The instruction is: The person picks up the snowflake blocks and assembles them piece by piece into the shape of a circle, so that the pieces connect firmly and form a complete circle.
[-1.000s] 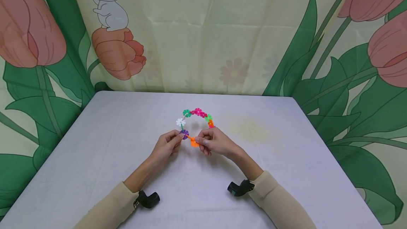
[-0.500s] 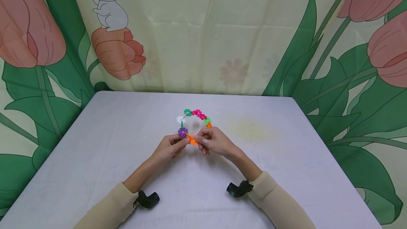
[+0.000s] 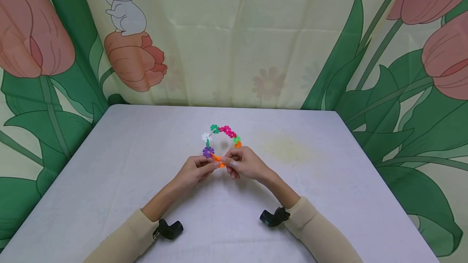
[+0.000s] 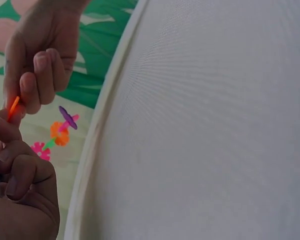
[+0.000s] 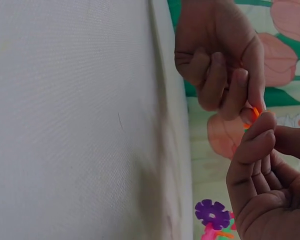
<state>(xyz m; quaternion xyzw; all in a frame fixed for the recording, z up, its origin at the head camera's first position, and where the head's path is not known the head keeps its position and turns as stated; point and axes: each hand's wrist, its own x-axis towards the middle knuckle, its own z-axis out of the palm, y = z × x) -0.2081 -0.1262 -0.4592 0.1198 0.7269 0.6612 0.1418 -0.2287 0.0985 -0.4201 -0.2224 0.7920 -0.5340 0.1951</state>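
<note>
A ring-shaped chain of flower-shaped plastic interlocking discs stands above the table in the head view. From the left it runs through a purple disc (image 3: 208, 151), a white disc (image 3: 206, 137), a dark green disc (image 3: 214, 128), pink discs (image 3: 227, 129) and a light green disc (image 3: 237, 138). At its near side my left hand (image 3: 195, 170) pinches an orange disc (image 3: 221, 165) between thumb and forefinger. My right hand (image 3: 246, 163) pinches orange at the same spot, fingertips close to the left's. Fingers hide most of the joint. Another purple disc (image 5: 212, 214) shows below my right hand in the right wrist view.
A white-covered table (image 3: 310, 182) lies under both hands, its far edge in front of a printed curtain (image 3: 234, 52). Black wrist cameras (image 3: 170, 229) sit at both cuffs.
My left thumb and forefinger have shifted from the purple disc down to the orange one. The chain and right hand have drifted slightly left, and the purple disc now shows uncovered.
</note>
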